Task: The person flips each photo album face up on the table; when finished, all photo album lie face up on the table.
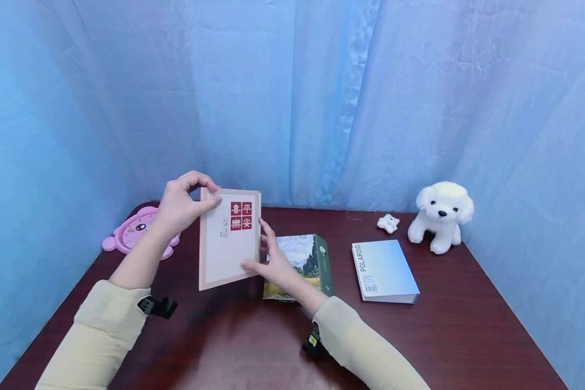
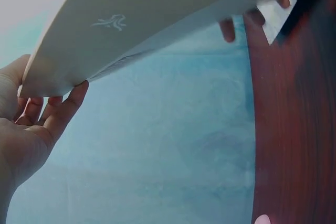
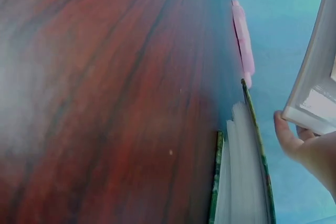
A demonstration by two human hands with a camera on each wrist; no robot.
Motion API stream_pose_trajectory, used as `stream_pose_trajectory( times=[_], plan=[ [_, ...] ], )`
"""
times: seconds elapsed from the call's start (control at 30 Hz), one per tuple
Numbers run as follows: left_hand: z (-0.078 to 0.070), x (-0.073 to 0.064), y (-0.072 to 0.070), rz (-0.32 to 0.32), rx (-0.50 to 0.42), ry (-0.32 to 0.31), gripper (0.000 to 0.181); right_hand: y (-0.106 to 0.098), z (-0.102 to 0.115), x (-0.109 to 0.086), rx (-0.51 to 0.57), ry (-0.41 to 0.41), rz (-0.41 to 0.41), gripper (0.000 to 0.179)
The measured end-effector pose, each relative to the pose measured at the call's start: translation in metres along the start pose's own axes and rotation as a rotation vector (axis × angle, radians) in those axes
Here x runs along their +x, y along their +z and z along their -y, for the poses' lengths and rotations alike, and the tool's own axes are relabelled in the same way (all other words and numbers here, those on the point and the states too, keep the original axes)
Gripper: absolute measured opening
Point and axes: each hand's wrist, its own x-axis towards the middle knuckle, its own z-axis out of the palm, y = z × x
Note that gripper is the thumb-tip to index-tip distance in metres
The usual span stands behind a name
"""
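Observation:
A white, flat book with a beige border and red character squares is held up above the left half of the table, its front toward me. At its upper left corner my left hand pinches it between thumb and fingers. My right hand grips the right edge, thumb on the front and fingers behind. The left wrist view shows the grey-beige back with a small white mark. Behind my right hand a book with a landscape painting cover and green spine stands on the table, partly hidden.
A pink clock sits at the table's left edge, partly behind my left arm. On the right lie a blue-white POLAROID album and a small white star. A white plush dog sits at the back right. Blue curtains surround the table.

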Motion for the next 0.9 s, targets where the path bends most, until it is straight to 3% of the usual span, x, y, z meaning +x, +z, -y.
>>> stream_pose_trajectory(
  times=[0.17, 0.3, 0.47, 0.63, 0.9],
  plan=[
    [0.005, 0.001, -0.004, -0.032, -0.006, -0.03, 0.02, -0.001, -0.016, 0.005, -0.123, -0.017, -0.054, 0.089],
    [0.009, 0.001, -0.005, -0.051, -0.003, -0.103, 0.029, -0.002, -0.023, 0.007, -0.18, -0.008, -0.073, 0.082],
    [0.022, 0.001, -0.002, -0.036, 0.135, -0.155, 0.029, -0.003, -0.018, 0.007, -0.272, -0.045, -0.133, 0.082],
    [0.036, -0.002, 0.001, 0.019, 0.211, -0.106, 0.023, -0.004, -0.016, 0.005, -0.384, -0.025, -0.175, 0.088],
    [0.05, -0.002, 0.004, 0.147, 0.257, 0.068, 0.018, -0.002, -0.021, 0.003, -0.43, -0.029, -0.172, 0.092]
  ],
)
